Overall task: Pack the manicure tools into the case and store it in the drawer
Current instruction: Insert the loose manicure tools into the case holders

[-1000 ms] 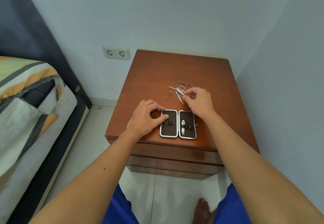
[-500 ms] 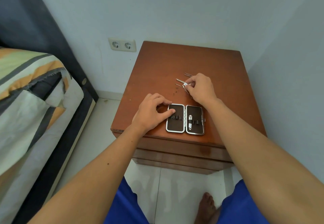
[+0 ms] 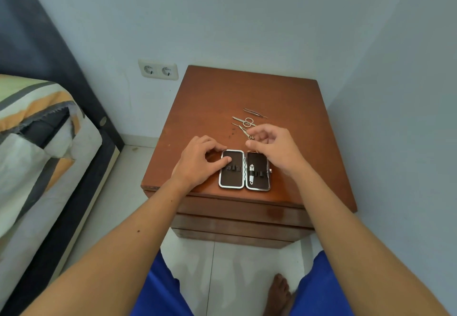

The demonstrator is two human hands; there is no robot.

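Striped bedding (image 3: 37,123) in orange, grey and white lies at the far left, with a white double wall socket (image 3: 158,70) between it and the nightstand. Reddish-brown wood forms the smooth tabletop (image 3: 247,88). The left hand (image 3: 197,165) rests near the front edge, its fingers (image 3: 223,161) loosely curled and grasping nothing, the thumb tip pressing on the left half of the case (image 3: 244,170). That case lies open and flat just behind the front edge, two dark rounded-rectangle halves framed in shiny metal, with a small silver nail clipper (image 3: 251,175) strapped in the right half. The right hand (image 3: 274,150) hovers over the case's far right corner, fingers (image 3: 257,131) pinched on a thin metal tool (image 3: 250,137), too small to name. Behind it, toward the middle of the tabletop, lie slim steel pieces: small scissors (image 3: 244,121) with round loops and tweezers (image 3: 254,112) farthest back.
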